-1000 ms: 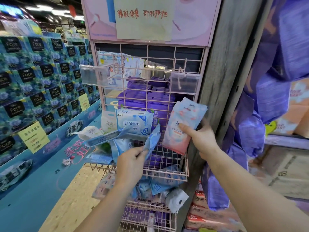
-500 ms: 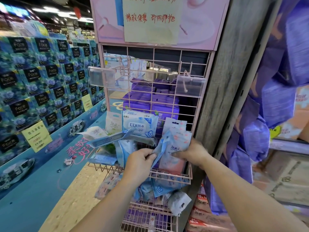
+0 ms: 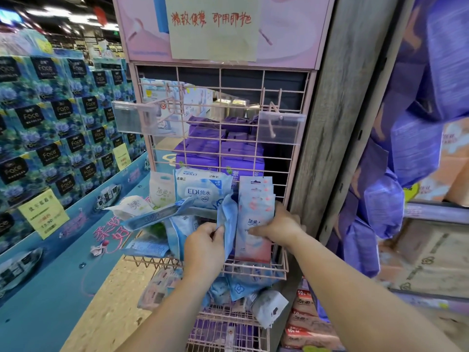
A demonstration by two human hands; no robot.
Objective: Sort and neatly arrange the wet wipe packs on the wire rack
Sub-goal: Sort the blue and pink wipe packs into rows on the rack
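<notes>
Sorting looked barely begun: the right hand (image 3: 275, 228) held slim pink-and-white wipe packs (image 3: 255, 219) upright at the pink wire basket (image 3: 256, 269)'s right, the left hand (image 3: 204, 243) pinched a blue pack (image 3: 228, 224), others lay jumbled left.

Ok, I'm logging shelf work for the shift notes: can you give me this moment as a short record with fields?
place: shop aisle, pink wire rack
left hand: grips a blue wipe pack
right hand: holds pink wipe packs upright at the basket's right end
behind: EDI pack standing upright
left side of basket: packs lying jumbled
lower basket: more packs, loosely piled
state: sorting not yet finished
</notes>
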